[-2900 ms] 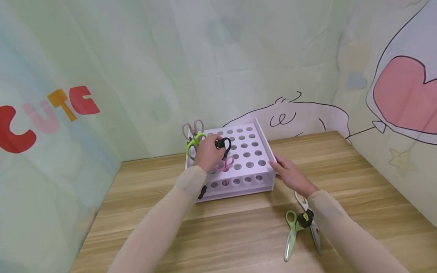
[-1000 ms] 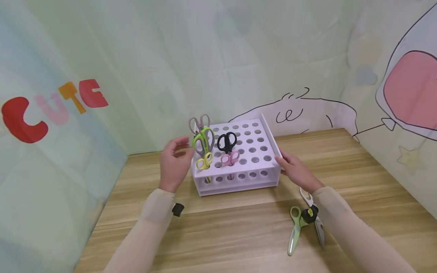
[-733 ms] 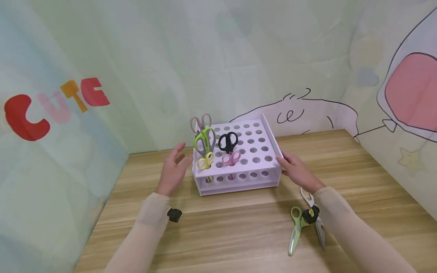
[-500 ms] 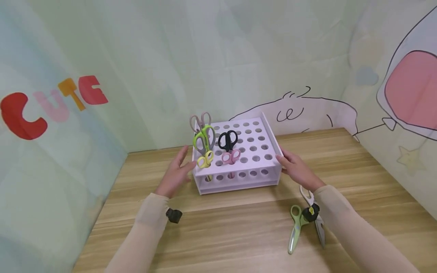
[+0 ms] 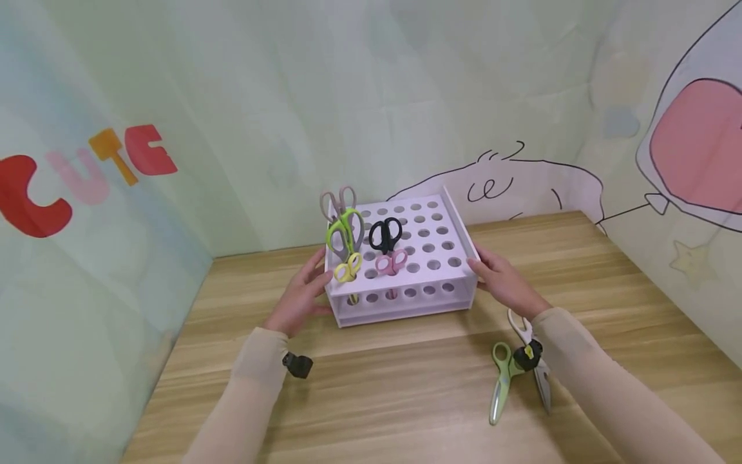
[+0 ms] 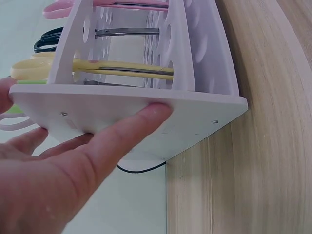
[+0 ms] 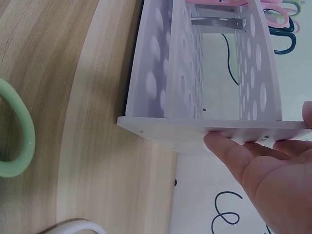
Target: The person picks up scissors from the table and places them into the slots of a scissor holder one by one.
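A white rack (image 5: 400, 309) with rows of round holes stands on the wooden table. In its left part sit grey-pink scissors (image 5: 330, 201), lime-and-grey scissors (image 5: 343, 232), small yellow scissors (image 5: 348, 267), black scissors (image 5: 385, 237) and small pink scissors (image 5: 391, 262), handles up. My left hand (image 5: 298, 296) holds the rack's left side panel (image 6: 195, 114), thumb by the top edge and fingers along the outer face. On the opposite side, my right hand (image 5: 501, 280) grips the right panel (image 7: 170, 131), its thumb at the top edge.
Pale green scissors (image 5: 502, 383) lie on the table (image 5: 377, 399) at the front right. Beside them are scissors with white handles (image 5: 522, 328), partly behind the right wrist's black camera (image 5: 529, 354). A printed cloth (image 5: 290, 116) hangs behind the table.
The yellow scissors and black scissors are in the rack, released by my left hand. That hand has moved left off the holes and come against the rack's left panel. My right hand stays put.
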The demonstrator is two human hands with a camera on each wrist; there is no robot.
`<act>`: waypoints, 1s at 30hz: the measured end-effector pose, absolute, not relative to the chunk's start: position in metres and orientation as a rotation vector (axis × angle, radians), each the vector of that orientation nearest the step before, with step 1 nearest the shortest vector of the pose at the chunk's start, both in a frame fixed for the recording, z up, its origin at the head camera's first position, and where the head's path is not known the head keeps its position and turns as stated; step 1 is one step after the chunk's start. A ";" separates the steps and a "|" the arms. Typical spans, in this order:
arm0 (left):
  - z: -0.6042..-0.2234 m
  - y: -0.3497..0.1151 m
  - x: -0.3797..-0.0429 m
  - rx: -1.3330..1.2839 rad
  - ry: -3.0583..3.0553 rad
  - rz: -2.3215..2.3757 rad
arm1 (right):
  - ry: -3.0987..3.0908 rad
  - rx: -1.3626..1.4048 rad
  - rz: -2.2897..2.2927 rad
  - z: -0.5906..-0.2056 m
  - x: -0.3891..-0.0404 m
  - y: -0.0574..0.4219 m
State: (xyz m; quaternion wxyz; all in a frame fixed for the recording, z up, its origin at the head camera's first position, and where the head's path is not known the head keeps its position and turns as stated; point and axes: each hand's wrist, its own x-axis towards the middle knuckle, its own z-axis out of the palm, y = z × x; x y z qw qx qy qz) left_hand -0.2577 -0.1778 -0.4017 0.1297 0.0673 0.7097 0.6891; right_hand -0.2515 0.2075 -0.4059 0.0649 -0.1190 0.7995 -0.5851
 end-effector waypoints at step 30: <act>-0.407 -0.177 -0.256 0.166 2.167 1.934 | 2.718 -0.006 -0.721 -0.418 -0.184 0.237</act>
